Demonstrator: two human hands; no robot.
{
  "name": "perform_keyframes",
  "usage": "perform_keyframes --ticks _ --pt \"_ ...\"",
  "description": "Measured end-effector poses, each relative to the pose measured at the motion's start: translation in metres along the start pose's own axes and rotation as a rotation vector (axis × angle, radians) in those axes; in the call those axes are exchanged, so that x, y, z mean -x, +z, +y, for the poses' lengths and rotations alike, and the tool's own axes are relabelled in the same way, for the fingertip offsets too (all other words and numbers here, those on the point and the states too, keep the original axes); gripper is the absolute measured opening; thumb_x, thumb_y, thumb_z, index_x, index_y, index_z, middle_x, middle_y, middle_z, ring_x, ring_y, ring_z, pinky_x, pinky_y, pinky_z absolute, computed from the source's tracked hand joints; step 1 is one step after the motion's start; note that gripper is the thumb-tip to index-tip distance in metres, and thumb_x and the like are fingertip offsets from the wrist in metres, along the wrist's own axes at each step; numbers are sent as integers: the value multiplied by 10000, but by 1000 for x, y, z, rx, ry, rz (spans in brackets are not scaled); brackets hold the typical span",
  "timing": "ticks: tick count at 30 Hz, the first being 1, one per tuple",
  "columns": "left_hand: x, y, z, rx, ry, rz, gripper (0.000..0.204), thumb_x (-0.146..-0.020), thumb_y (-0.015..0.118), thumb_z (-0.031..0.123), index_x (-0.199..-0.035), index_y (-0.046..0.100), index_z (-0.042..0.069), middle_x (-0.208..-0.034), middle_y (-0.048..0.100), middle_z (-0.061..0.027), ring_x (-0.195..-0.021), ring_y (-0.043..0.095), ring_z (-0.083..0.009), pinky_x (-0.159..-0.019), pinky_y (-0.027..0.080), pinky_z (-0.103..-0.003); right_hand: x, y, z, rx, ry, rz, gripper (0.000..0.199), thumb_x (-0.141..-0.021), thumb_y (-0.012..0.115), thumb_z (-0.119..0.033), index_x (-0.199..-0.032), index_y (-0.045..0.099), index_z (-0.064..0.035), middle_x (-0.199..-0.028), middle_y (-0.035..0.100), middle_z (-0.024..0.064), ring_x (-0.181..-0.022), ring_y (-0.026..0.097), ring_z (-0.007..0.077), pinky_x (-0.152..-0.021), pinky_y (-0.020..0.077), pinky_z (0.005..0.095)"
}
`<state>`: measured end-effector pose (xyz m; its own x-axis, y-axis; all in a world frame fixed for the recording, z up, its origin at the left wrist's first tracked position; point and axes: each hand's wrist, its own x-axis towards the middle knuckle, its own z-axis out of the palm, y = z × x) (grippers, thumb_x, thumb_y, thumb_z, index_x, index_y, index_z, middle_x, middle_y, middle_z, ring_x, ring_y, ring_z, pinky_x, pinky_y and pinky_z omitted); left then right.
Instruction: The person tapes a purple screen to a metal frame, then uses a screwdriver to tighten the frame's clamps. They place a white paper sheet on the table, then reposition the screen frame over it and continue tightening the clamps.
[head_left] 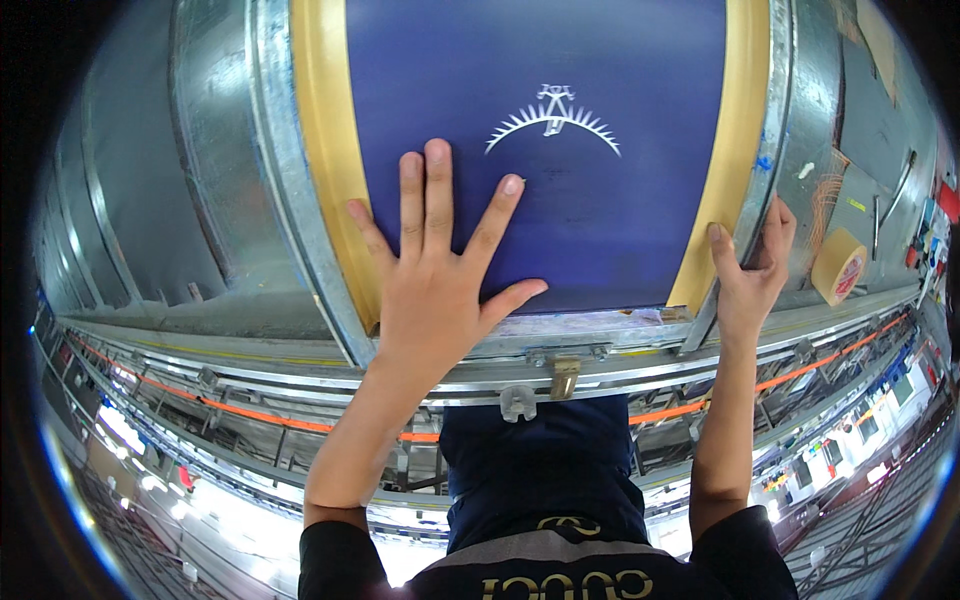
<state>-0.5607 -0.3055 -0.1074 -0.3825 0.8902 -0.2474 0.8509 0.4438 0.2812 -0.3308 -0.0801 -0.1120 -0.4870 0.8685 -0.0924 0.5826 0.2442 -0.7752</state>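
- A curved grey sheet-metal casing (215,160) fills the left side, beside the panel's galvanised steel frame (290,190).
- My left hand (435,270) lies flat, grip released, fingers spread, palm on the large dark blue panel with yellow side bands and a white emblem (560,210), near its lower left corner.
- A small brass-coloured latch (565,376) sits under the panel's lower edge, between my forearms.
- My right hand (752,262) grasps the panel's right edge, thumb on the yellow band, fingers wrapped behind the steel frame.
- A roll of tan tape (838,265) rests just right of that hand.
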Motion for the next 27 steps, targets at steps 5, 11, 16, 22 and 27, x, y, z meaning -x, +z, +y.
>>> perform_keyframes --ticks 5,11,16,22,27 --pt "1 0 1 -3 -2 4 969 -790 596 784 -1573 379 255 -1651 101 -304 -1538 50 -480 -1148 -32 -711 1 1 0 21 3 11 728 -790 799 -84 -1439 500 56 -1276 459 107 -1162 501 192 -1002 414 301" --pt "0 2 2 -3 7 25 980 -785 609 778 -1579 365 257 -1656 94 -293 -1544 39 -465 -1161 -50 -689 0 0 -1 10 10 12 739 -786 819 -105 -1437 506 52 -1272 459 108 -1159 498 195 -997 424 310" --pt "1 1 2 -12 8 29 988 -786 611 776 -1583 354 252 -1657 91 -292 -1542 42 -468 -1166 -54 -681 1 0 1 10 10 18 738 -784 821 -117 -1439 515 33 -1274 460 110 -1161 498 206 -1000 426 320" --pt "0 0 2 -23 15 27 988 -786 606 781 -1580 362 246 -1654 97 -297 -1541 54 -468 -1169 -58 -676 0 -1 -2 43 6 14 737 -781 819 -131 -1436 519 29 -1279 461 119 -1164 497 219 -1009 421 331" --pt "-1 0 3 -21 12 35 984 -778 633 765 -1570 384 237 -1648 116 -305 -1541 63 -469 -1168 -49 -675 0 -2 -2 38 10 5 736 -784 816 -133 -1437 518 28 -1278 461 122 -1166 498 223 -1012 423 338"
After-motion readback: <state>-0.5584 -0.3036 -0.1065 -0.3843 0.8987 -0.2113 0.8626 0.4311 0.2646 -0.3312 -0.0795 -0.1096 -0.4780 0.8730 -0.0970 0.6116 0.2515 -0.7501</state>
